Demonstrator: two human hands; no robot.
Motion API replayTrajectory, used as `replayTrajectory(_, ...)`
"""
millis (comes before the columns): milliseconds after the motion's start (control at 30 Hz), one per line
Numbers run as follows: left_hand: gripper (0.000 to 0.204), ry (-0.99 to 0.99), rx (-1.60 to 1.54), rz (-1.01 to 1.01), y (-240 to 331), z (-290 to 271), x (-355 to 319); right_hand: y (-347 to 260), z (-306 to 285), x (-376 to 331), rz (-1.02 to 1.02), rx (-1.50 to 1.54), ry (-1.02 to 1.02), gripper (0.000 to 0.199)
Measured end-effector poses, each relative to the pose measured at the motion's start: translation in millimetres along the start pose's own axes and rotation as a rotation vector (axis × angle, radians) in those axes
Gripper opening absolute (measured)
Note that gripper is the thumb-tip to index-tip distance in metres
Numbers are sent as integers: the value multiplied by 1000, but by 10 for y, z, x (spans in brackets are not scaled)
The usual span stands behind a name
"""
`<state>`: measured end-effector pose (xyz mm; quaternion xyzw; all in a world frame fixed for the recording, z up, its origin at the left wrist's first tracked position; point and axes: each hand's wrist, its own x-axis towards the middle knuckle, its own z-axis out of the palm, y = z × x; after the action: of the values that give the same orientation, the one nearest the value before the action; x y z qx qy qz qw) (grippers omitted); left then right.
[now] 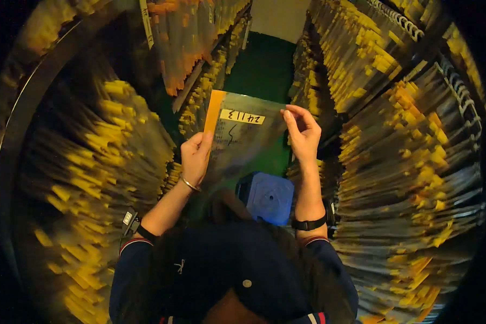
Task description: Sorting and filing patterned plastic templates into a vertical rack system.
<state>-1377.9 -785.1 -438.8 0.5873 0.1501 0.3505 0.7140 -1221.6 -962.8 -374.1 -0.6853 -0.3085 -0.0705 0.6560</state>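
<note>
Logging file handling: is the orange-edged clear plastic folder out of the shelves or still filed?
Out. The orange-edged clear plastic folder is held up in the aisle by left hand and right hand, apart from shelved files.

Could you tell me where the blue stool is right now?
In the head view, the blue stool stands on the green aisle floor, just below the held folder, between both forearms.

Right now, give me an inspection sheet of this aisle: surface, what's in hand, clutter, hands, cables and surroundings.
Surface: green floor down a narrow aisle.
Job's things: a flat folder with an orange edge and a white label, held up in front.
Clutter: a blue stool on the floor below the folder.
Grippers: left hand grips the folder's left edge; right hand pinches its right top corner.
Cables: nothing seen.
Surroundings: shelves on both sides, packed with files bearing yellow and orange tabs; a pale wall at the aisle's end.
</note>
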Motion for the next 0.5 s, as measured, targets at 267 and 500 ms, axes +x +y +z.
replayTrajectory(267, 31, 35, 340, 145, -133, 211, 952, 493, 298, 954, -287, -245, -178, 24)
replayTrajectory(500, 34, 41, 611, 137, -487, 562, 2037, 1576, 480, 2172, 58, -48, -378, 20)
